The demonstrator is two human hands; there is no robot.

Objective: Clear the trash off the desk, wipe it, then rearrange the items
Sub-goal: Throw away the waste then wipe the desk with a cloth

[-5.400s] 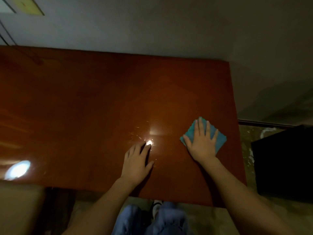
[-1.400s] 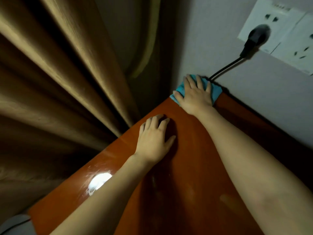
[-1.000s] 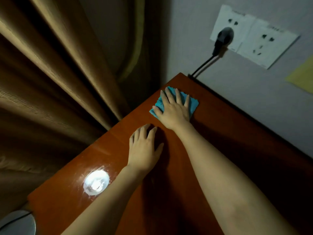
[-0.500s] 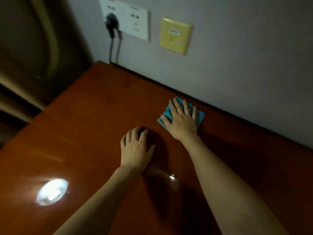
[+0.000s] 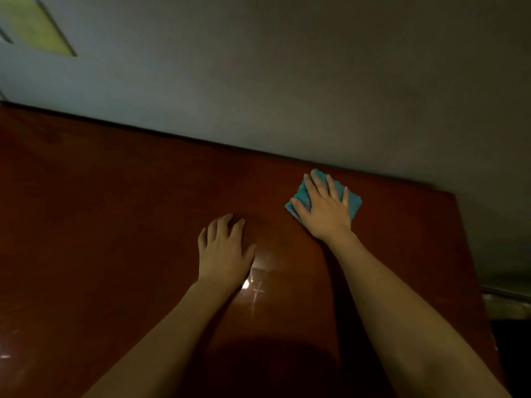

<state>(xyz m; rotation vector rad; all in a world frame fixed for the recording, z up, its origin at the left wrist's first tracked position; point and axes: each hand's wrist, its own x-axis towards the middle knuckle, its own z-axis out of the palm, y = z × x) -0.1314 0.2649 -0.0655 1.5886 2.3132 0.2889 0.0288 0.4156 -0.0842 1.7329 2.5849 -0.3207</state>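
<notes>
On desk (image 5: 115,225), right hand (image 5: 324,214) flat on cloth (image 5: 354,203), no legible writing

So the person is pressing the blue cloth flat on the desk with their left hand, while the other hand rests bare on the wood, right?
Not quite: the head view shows the right hand pressing the blue cloth flat on the desk. The left hand is the one resting bare on the wood. The rest is correct.

Right hand (image 5: 326,209) presses a teal cloth (image 5: 353,203) flat on the desk (image 5: 115,225); left hand (image 5: 224,251) rests beside.
</notes>
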